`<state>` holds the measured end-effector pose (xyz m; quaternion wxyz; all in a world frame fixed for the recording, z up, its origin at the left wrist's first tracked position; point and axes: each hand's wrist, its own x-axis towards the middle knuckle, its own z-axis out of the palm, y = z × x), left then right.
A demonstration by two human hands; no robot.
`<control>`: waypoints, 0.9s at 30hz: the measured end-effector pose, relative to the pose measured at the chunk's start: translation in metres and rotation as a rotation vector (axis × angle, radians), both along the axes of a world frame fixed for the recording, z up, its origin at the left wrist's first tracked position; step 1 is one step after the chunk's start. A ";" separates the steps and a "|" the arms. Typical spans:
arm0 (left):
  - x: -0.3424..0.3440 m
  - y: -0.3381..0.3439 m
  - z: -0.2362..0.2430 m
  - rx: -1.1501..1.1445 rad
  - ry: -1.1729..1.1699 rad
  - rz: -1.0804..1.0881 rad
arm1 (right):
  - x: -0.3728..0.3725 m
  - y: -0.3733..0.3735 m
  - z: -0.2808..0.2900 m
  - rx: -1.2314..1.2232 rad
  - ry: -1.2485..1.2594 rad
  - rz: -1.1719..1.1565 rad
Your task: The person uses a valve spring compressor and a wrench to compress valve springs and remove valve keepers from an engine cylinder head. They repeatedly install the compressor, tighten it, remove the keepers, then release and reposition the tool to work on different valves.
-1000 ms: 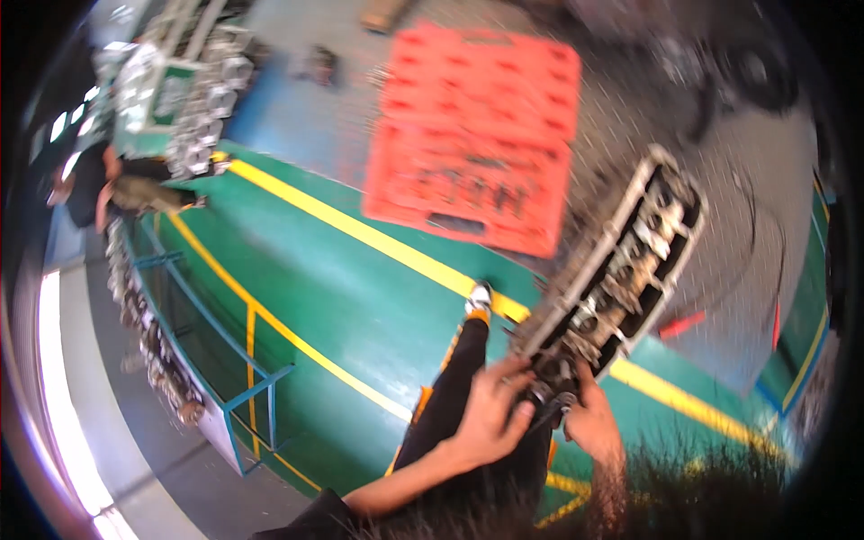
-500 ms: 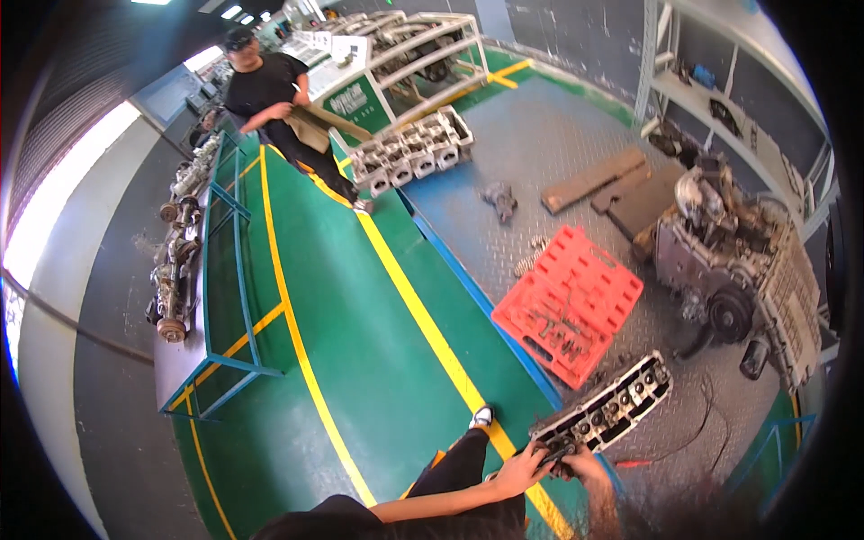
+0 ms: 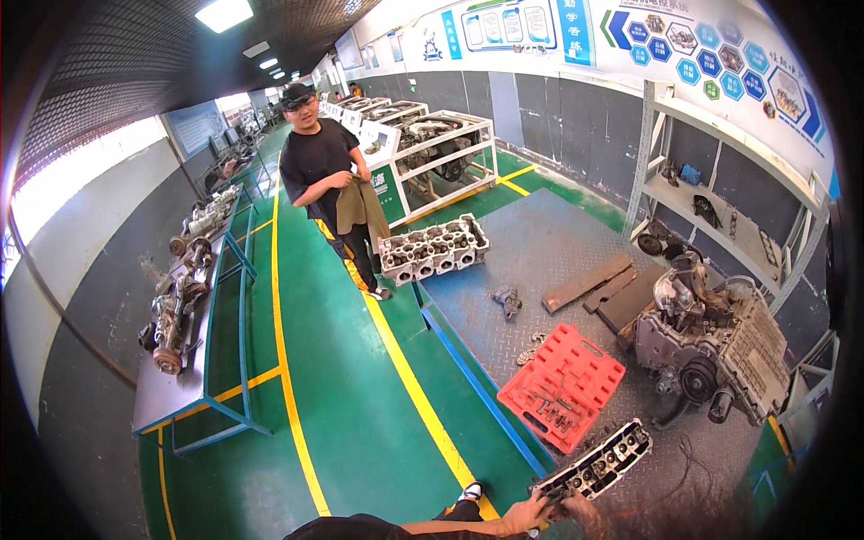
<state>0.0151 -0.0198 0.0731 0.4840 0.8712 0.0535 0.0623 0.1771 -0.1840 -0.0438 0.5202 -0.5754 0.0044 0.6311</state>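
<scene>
A cylinder head [image 3: 601, 463] with a pale rim and a row of dark round parts lies along the near edge of the metal-plate bench. At its near end my left hand [image 3: 525, 515] is closed, the fingers bent over a small dark part. Close beside it on the right, my right hand [image 3: 580, 509] is closed at the same spot. What the two hold is too small and dark to name. Just beyond the cylinder head lies an open red tool case [image 3: 562, 387] with metal tools in one half.
Farther along the bench are another cylinder head [image 3: 435, 249], flat boards [image 3: 587, 283] and a large engine [image 3: 706, 337]. A person [image 3: 324, 180] with a brown cloth stands past the bench's far left corner. To the left, a blue-legged table [image 3: 202, 360] bears metal parts.
The view has tilted up, so my hands and the cylinder head sit lower in the picture. Both hands stay at its near end. The person's head has lifted.
</scene>
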 end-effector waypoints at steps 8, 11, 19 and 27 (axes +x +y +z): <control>-0.001 -0.005 0.009 0.039 0.055 0.081 | -0.005 -0.003 -0.033 0.083 0.088 -0.083; 0.004 -0.010 -0.002 0.044 0.046 0.079 | -0.006 -0.003 -0.040 0.035 -0.020 -0.171; 0.004 -0.012 -0.013 0.059 0.041 0.104 | 0.002 -0.007 -0.030 0.203 -0.331 -0.007; 0.010 -0.012 -0.016 0.062 0.031 0.105 | 0.008 -0.011 -0.031 0.144 -0.465 0.176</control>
